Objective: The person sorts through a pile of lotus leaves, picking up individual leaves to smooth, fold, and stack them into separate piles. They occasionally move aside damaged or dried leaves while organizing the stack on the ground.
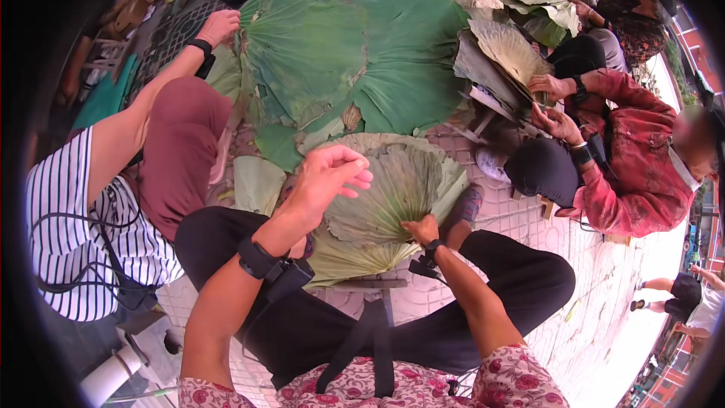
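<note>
A stack of dried lotus leaves lies between my knees on a low support, whose wooden edge shows beneath it. My right hand grips the near rim of the stack, thumb on the upper leaf. Above the stack's left side, my left hand is raised with its fingers bent and close together; whether anything thin is between them I cannot tell. A yellowish-green leaf sticks out under the stack. Beyond it spread large green lotus leaves, overlapping one another.
At the left a person in a striped top holds the green leaves' edge with one hand. On the right a person in a red shirt handles a leaf stack. A folded pale leaf lies by my left foot. More people are farther off.
</note>
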`<state>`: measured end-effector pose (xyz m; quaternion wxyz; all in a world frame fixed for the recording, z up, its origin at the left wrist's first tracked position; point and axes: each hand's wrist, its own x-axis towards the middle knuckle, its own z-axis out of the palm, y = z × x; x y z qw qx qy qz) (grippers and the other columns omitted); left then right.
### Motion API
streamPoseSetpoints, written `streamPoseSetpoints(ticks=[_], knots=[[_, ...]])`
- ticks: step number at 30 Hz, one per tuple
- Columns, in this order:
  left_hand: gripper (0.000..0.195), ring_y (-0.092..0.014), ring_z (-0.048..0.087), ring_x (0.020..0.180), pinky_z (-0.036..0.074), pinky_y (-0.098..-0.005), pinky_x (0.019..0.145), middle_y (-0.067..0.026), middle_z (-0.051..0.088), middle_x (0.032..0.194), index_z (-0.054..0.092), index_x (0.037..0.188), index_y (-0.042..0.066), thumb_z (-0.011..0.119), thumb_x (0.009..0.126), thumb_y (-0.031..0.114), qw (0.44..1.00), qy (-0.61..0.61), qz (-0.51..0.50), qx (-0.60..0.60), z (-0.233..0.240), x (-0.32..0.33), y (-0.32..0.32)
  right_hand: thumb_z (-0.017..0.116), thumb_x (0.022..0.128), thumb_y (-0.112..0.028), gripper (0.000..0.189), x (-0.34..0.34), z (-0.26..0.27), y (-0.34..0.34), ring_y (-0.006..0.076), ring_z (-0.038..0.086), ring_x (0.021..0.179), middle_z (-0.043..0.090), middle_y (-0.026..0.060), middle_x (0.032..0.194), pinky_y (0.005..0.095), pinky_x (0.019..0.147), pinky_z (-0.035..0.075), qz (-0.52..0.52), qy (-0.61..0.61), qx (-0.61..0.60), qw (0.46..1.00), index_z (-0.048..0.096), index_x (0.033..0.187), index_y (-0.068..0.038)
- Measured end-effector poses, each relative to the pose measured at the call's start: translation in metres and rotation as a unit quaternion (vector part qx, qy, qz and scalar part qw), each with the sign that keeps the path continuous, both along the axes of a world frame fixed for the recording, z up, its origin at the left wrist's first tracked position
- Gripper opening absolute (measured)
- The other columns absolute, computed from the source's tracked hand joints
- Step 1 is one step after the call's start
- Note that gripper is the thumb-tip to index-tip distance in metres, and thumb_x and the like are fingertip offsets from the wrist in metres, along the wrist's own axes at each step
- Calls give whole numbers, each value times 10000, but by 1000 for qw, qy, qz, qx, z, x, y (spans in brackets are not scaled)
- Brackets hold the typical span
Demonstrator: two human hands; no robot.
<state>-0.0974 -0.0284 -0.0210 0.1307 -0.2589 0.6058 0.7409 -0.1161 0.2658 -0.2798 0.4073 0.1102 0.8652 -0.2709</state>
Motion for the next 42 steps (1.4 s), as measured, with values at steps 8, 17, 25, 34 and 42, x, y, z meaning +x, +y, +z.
streamPoseSetpoints(ticks=[8,17,25,34,42], knots=[[227,-169,687,846,531,-277,708,-104,708,940,654,1040,22,604,958,228,1000,30,-5,-1,-3,-3,-7,803,757,-216,393,1,14,-22,207,660,829,686,93,935,351,668,533,-144,-175,-198,954,666,1027,34],[344,-207,672,902,534,-333,759,-131,689,961,620,1060,-17,660,908,289,972,79,-154,-162,-43,18,1,720,833,-128,288,-17,119,-83,168,660,888,683,56,951,363,695,561,-176,-167,-341,908,628,1082,-16],[798,-346,630,960,508,-415,812,-219,626,1044,467,1262,-51,766,753,486,950,147,-157,-227,-22,23,60,658,932,-166,409,-49,224,-67,217,533,1128,578,127,1218,394,871,510,-188,-185,-385,884,549,1259,56],[916,-294,507,1250,507,-413,908,-209,506,1323,412,1392,-60,778,786,522,966,-93,-204,127,-9,45,74,691,911,-205,290,29,199,31,157,599,871,635,31,1037,324,740,501,-254,-339,-353,834,607,1155,-74],[536,-207,638,847,507,-341,728,-103,643,970,604,1117,-14,708,866,448,962,-119,-229,89,-41,55,85,697,892,-156,219,75,211,55,132,549,750,619,8,912,267,646,445,-357,-363,-281,813,620,1077,-69]])
